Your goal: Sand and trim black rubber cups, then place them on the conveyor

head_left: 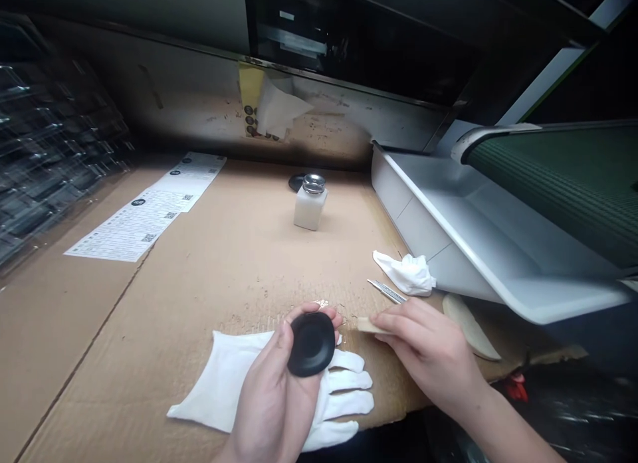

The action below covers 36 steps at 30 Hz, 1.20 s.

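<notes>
My left hand point(276, 390) is shut on a round black rubber-like disc point(312, 344), holding it up by the edge above a white cotton glove point(343, 391). My right hand point(428, 350) pinches a small flat tan block point(371, 325), possibly a sanding pad, and its tip is close to the disc. Steel tweezers point(386, 291) lie just beyond my right fingers, next to a crumpled white cloth point(406, 276). Farther ahead stands a white dispensing bottle point(309, 210) with a metal pump top.
The work surface is a cardboard sheet point(199, 283), with printed QR-code papers point(144, 217) at left and a dark round lid point(295, 182) behind the bottle. A white plastic tray point(498, 250) and a green ribbed belt point(553, 177) occupy the right. Clear plastic trays point(50, 144) are stacked at left.
</notes>
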Each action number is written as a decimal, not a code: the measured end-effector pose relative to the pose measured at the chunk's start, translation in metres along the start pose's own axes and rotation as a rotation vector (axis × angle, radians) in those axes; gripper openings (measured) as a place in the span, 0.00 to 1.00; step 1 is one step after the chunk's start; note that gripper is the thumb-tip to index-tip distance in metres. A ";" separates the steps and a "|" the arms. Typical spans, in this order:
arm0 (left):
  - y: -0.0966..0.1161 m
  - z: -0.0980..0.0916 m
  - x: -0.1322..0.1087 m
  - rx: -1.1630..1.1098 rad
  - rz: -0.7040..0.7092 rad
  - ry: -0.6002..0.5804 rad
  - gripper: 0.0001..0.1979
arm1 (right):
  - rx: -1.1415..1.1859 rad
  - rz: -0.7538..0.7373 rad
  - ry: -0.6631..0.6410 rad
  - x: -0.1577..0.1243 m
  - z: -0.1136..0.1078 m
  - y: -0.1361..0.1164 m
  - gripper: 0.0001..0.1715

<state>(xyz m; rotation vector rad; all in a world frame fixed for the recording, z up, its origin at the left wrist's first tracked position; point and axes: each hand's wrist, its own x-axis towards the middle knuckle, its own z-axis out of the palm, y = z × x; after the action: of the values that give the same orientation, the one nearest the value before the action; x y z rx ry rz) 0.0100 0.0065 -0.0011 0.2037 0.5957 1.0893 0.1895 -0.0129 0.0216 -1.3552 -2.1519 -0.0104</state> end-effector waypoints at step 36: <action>0.003 0.011 0.000 -0.081 -0.040 0.107 0.18 | -0.043 -0.002 0.274 0.032 0.056 -0.053 0.11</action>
<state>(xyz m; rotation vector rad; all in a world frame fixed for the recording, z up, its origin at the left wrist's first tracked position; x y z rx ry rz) 0.0137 0.0091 0.0095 0.0634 0.6475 1.0887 0.1090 0.0048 0.0062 -1.2934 -1.9332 -0.2313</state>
